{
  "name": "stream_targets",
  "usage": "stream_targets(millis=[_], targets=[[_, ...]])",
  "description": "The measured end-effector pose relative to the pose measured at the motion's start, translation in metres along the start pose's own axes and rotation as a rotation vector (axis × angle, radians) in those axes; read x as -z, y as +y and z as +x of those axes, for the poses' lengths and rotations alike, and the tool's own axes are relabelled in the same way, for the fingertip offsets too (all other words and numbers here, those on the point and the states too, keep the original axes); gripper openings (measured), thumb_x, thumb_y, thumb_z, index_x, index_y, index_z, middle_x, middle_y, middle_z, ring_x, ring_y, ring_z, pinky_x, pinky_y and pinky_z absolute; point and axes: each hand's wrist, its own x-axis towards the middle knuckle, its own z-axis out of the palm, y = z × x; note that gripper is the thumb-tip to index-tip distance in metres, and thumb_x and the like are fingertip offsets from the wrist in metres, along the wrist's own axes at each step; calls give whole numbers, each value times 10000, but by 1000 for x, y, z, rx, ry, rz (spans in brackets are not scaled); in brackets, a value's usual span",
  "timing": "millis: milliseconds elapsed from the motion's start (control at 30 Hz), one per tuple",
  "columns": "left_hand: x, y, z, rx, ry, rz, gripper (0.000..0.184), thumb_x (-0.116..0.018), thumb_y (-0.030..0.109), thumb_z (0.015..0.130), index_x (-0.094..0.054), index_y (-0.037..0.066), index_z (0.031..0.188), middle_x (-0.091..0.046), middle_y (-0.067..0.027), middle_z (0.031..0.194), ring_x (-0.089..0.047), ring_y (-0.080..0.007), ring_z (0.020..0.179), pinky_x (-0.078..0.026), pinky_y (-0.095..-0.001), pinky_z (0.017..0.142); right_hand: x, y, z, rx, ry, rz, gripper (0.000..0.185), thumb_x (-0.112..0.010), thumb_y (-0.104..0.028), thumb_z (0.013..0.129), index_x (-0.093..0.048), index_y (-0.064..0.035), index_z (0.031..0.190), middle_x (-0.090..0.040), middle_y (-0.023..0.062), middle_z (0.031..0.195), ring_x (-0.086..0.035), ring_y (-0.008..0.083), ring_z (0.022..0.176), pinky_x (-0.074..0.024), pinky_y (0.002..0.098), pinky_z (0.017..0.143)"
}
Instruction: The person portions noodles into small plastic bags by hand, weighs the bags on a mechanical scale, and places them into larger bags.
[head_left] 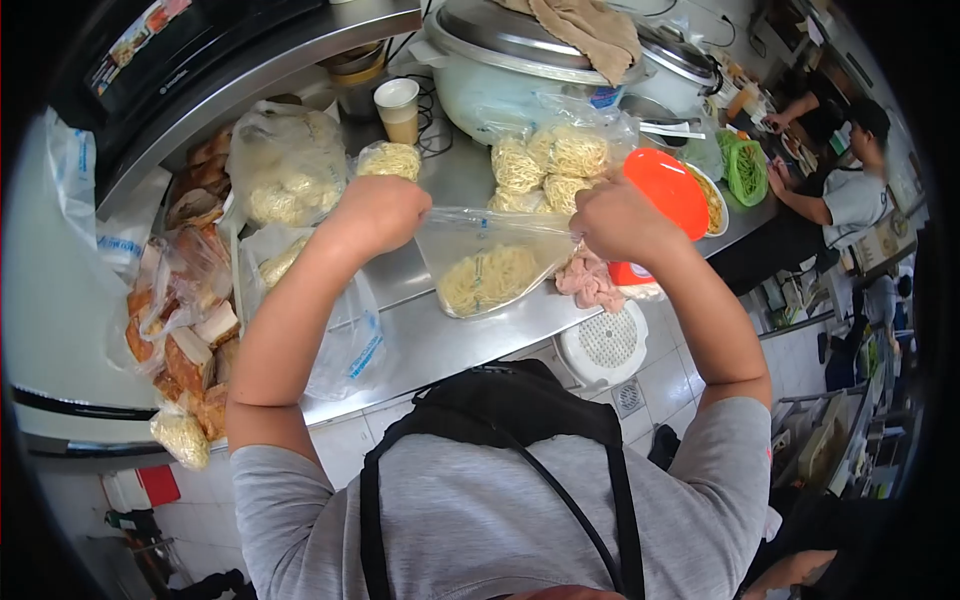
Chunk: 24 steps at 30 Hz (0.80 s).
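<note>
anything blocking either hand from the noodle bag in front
Nothing visible does: the left hand and right hand already grip opposite ends of the noodle bag's top edge. The pink bundle sits beside it, not between.

One clear plastic bag of noodles; the left hand and right hand grip its top edge, stretched between them over a steel counter. Behind stand bagged noodle bundles, one paper cup and one large lidded pot.
</note>
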Motion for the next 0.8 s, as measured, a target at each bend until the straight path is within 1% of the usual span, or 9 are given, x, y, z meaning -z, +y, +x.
stream_targets(millis=[100,200,233,333,433,533,567,667,800], targets=[[10,1,-6,70,63,-87,154,-511,137,734,-640,116,816,-526,-117,1107,-479,-283,1052,-423,-382,819,29,-5,-3,40,19,114,112,-555,-122,676,-655,-148,717,-596,45,831,-566,203,806,-378,348,748],[-45,9,-13,-96,261,-44,155,-547,176,737,-650,134,845,-332,-135,1301,-268,-320,1227,-292,-458,960,17,-22,8,163,41,223,80,-570,-139,681,-647,-148,703,-583,34,893,-561,202,816,-383,348,739],[-59,13,-11,-99,127,-102,157,-574,212,737,-660,155,856,-249,-139,1347,-141,-336,1276,-171,-516,1006,9,-26,12,226,62,261,71,-573,-144,685,-643,-146,698,-576,31,913,-558,203,819,-386,349,734],[-85,9,-11,-108,115,-20,113,-626,202,694,-649,141,787,-335,-125,1295,-265,-352,1204,-240,-471,976,4,-36,19,451,382,339,66,-572,-159,705,-612,-118,673,-553,16,972,-549,230,827,-406,368,705],[-83,-23,-10,-205,319,-138,62,-630,157,687,-623,111,729,-385,-120,1245,-295,-351,1179,-273,-445,957,-7,-52,18,651,168,610,99,-554,-194,745,-567,-104,705,-570,46,877,-548,273,786,-419,389,662],[-79,-33,-17,-277,390,-191,22,-586,94,691,-605,92,700,-428,-118,1201,-335,-314,1151,-307,-474,918,-9,-49,20,493,-238,700,144,-540,-244,777,-527,-103,752,-572,92,773,-548,307,726,-418,418,620],[-78,-38,-20,-282,393,-235,27,-588,88,688,-599,84,712,-450,-112,1167,-361,-316,1128,-320,-451,911,-7,-42,19,455,-138,579,164,-512,-273,807,-508,-110,789,-548,117,664,-546,314,670,-411,429,592],[-66,-46,-27,-287,400,-312,62,-587,67,682,-585,66,743,-512,-97,1069,-431,-313,1060,-351,-403,890,5,-20,21,261,38,370,138,-540,-239,782,-515,-105,760,-548,100,643,-550,305,671,-410,426,580],[6,-34,-57,-234,481,-205,77,-571,43,680,-581,55,755,-568,-80,968,-486,-291,1004,-357,-418,879,60,-15,2,324,407,279,101,-584,-178,712,-516,-104,699,-535,61,601,-536,261,609,-402,378,546]])
